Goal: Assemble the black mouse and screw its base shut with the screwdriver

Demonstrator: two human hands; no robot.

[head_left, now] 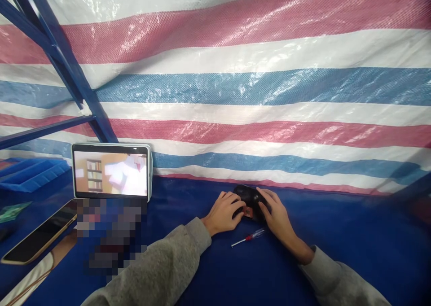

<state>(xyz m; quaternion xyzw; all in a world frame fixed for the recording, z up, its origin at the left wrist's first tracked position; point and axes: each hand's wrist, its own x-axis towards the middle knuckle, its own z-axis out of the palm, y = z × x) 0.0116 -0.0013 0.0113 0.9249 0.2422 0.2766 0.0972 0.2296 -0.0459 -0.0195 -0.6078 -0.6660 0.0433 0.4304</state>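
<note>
Just beyond the screwdriver (248, 238), a black device (248, 195) sits on the table (256, 274), grasped from either side by left hand (225, 212) and right hand (279, 216). Uneven finger pressure could make it slip; a careless brush could set the screwdriver rolling.

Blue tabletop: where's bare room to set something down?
Bare blue tabletop shows right of the right hand, below the striped sheet; between the gray sleeves, nearer than the screwdriver; and between the propped screen and left hand. Crowded: the left side, with screen, phone and blue tray, and the spot where both hands meet the black object.
</note>
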